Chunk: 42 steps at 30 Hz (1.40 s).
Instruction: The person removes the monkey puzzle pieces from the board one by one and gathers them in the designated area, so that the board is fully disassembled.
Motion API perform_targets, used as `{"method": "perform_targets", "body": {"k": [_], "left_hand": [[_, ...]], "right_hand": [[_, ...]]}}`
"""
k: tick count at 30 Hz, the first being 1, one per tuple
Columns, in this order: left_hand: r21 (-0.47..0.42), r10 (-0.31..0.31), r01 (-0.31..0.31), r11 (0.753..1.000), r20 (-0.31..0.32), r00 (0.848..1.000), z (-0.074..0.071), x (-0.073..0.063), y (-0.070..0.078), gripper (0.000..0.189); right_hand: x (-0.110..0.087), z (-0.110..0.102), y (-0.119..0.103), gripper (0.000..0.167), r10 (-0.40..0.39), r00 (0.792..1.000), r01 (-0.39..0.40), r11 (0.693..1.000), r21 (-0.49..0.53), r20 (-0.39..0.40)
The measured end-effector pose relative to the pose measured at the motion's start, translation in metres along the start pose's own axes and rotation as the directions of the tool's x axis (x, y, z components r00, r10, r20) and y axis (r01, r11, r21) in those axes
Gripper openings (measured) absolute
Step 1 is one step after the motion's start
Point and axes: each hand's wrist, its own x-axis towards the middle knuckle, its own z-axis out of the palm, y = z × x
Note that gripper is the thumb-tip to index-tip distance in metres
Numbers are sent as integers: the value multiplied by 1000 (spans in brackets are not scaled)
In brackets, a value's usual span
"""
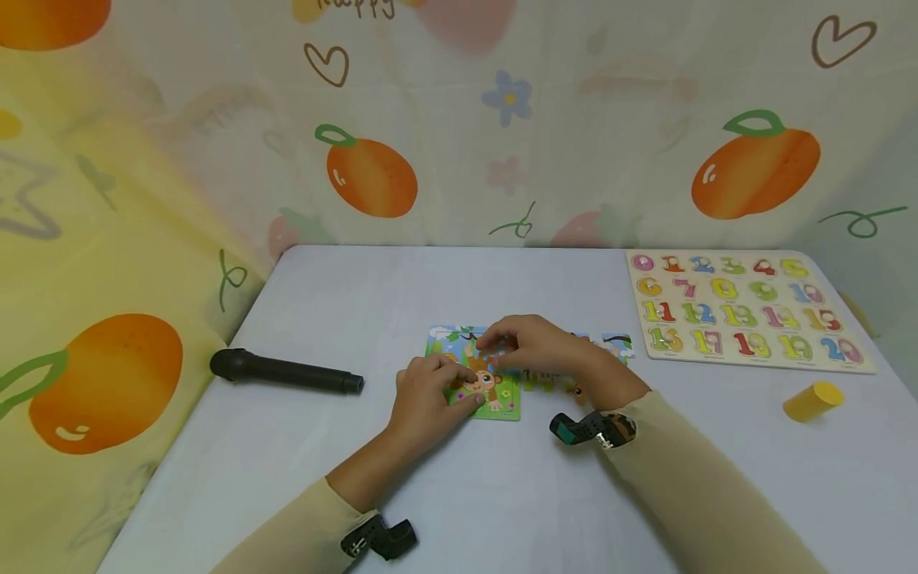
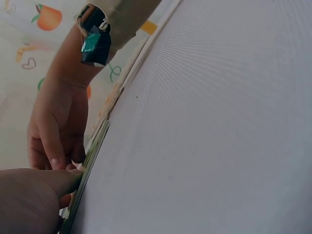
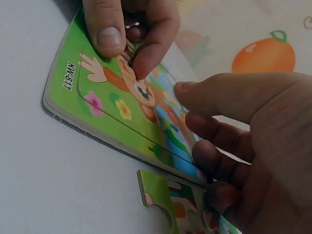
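Note:
A monkey picture jigsaw puzzle (image 1: 508, 408) with a green border lies flat near the middle of the table. My left hand (image 1: 423, 399) rests on its left side, with thumb and fingertips touching the monkey picture. Over the puzzle's upper right part is my right hand (image 1: 538, 347), its fingers loosely bent at the surface. In the right wrist view, nothing shows between the right thumb and fingers. Loose jigsaw pieces (image 3: 156, 187) lie beside the puzzle's right edge, partly hidden by the right hand and forearm.
A black microphone (image 1: 287, 371) lies to the left. At the back right is a number board (image 1: 753, 311) with colourful numerals, and a yellow cylinder (image 1: 813, 402) lies in front of it. A printed curtain (image 1: 445, 96) hangs behind the white table (image 1: 502, 494).

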Motion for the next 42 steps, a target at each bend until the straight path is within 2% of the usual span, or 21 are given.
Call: {"method": "perform_targets", "body": {"k": [8, 11, 20, 34, 42], "left_hand": [[-7, 7, -7, 1000, -8, 1000, -1, 0, 0, 25], [-8, 12, -12, 1000, -11, 1000, -1, 0, 0, 25], [-6, 11, -11, 1000, -10, 1000, 1, 0, 0, 26], [7, 4, -4, 1000, -15, 1000, 1, 0, 1, 26], [12, 7, -6, 1000, -22, 1000, 2, 0, 0, 26]], "right_hand": [[6, 3, 2, 32, -12, 999, 19, 988, -153, 47], [6, 3, 1, 32, -17, 998, 28, 984, -176, 67], [5, -3, 1, 41, -32, 991, 49, 991, -126, 133], [7, -1, -4, 49, 29, 986, -7, 991, -136, 163], [6, -2, -3, 48, 35, 983, -34, 999, -11, 180]]}}
